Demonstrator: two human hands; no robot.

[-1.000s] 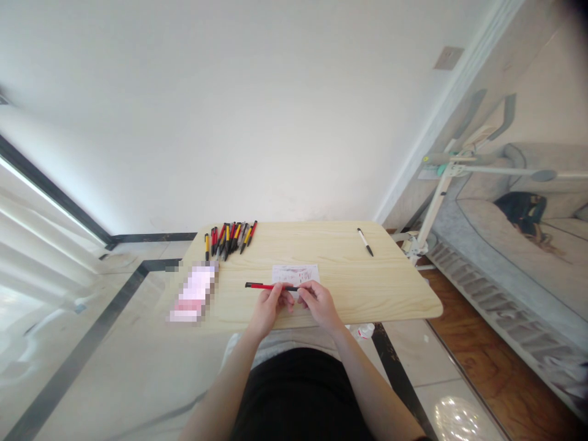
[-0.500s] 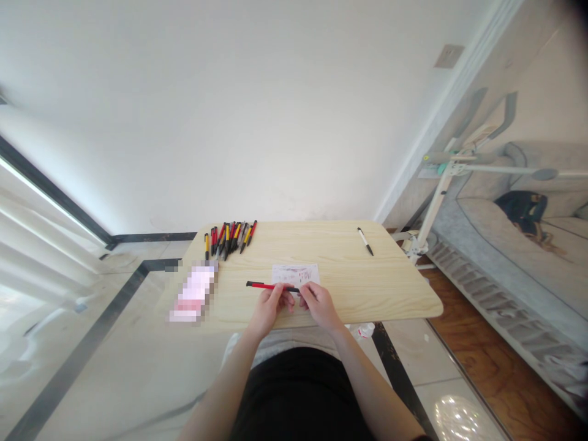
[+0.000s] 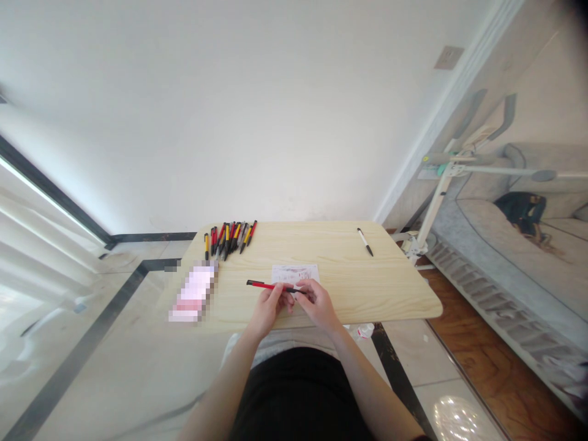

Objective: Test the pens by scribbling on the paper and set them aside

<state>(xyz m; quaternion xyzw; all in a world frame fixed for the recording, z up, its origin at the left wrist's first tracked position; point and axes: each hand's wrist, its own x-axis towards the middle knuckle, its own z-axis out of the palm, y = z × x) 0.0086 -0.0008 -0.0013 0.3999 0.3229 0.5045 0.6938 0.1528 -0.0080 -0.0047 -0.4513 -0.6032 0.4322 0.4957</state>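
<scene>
Above the front middle of the table, a red and black pen (image 3: 263, 285) lies nearly level across both hands, its clip end pointing left. My left hand (image 3: 271, 306) is closed around the middle of the barrel, thumb on top. My right hand (image 3: 318, 304) is at the black tip end, with thumb and bent forefinger on either side of it; how firmly they press cannot be seen. Just behind the fingers lies a white paper (image 3: 294, 272) with dark scribbles, its lower part covered by the hands.
A pile of red, yellow, grey and black pens (image 3: 229, 237) lies at the table's back left. A white and black pen (image 3: 365, 242) lies alone at the back right. A blurred-out phone-like object (image 3: 195, 293) is on the left edge of the wooden table (image 3: 381, 288).
My right fingers have shifted and spread slightly around the pen's tip end, so more of the black tip shows. My left hand and the pen have hardly moved.
</scene>
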